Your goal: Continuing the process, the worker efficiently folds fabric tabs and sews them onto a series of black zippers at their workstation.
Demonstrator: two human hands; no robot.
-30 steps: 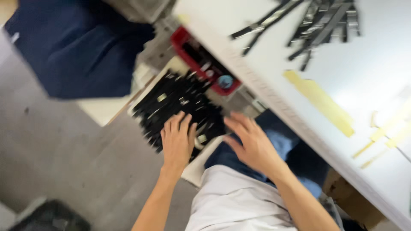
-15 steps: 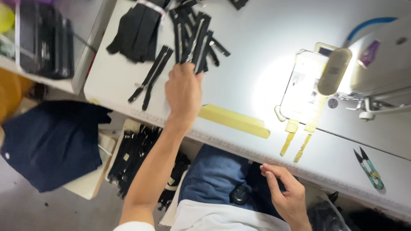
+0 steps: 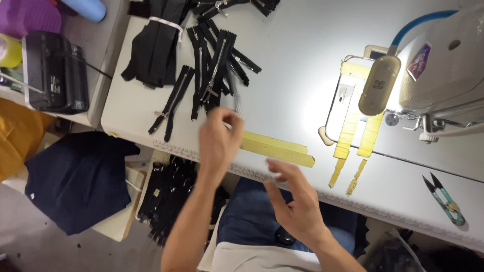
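Since half a second ago my left hand [image 3: 218, 141] has pulled back from the zipper pile [image 3: 214, 65] toward the table's [image 3: 292, 65] near edge, and my right hand [image 3: 297, 201] has come up from my lap to the edge beside it. The view has also swung a little to the right, so the snips [image 3: 446, 197] now sit fully in frame.

The left fingers are curled together, pinching the end of one zipper [image 3: 237, 103]. It is blurred; I see only a short pale stretch rising from the fingertips, its long axis roughly up the frame, pointing away from me toward the pile. The right hand is half open, fingers spread and bent, holding nothing that I can make out.

The pile lies at the table's far left, most zippers running lengthwise away from me, pulls toward the near edge. A bundle [image 3: 154, 48] left of it is banded with a white strip.

A yellow strip [image 3: 280, 148] lies flat along the near edge, just right of my left hand. Yellow tape pieces [image 3: 353, 131] run beside the sewing machine's [image 3: 443, 65] lit plate. The machine bears a small purple diamond label [image 3: 419, 61]. A black box [image 3: 53, 73] stands on the side shelf at left with a small pale label on its side.
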